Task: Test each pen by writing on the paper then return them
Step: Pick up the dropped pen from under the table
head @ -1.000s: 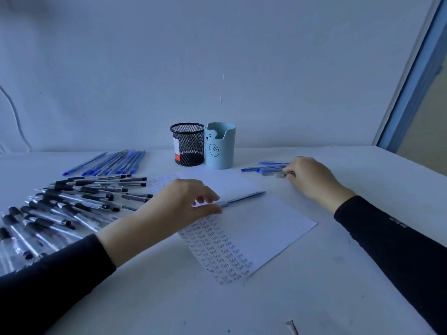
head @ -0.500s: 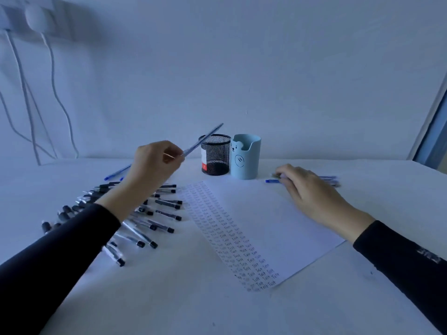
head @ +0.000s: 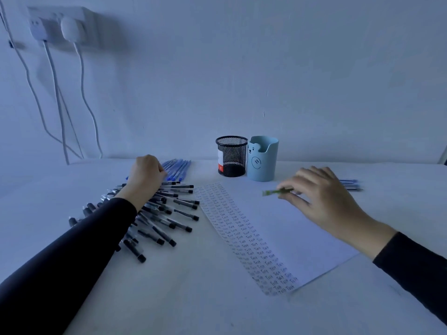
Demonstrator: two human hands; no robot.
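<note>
Pens lay everywhere on the white table. A large heap of black-capped pens was fanned out on the left, and a neat row of blue pens sat behind it near the wall. The person's left hand, coming out of a black sleeve, reached across the heap to the near end of that blue row. Its fingers were curled under, knuckles up, but from where I stood I could not tell whether they pinched a pen or only rested on the row. The right hand hovered above the far part of the paper, thumb and fingertips pinching a greenish pen. That pen pointed left and was blurred, held just clear of the sheet. The paper lay slanted in the middle of the table, and its left strip was filled with small rows of the word "Test". A few more pens lay just behind the right hand, partly hidden by it. At the back stood a black mesh cup and a pale blue cup with a bear face, touching side by side. A wall socket up on the left had white cords hanging from it.
</note>
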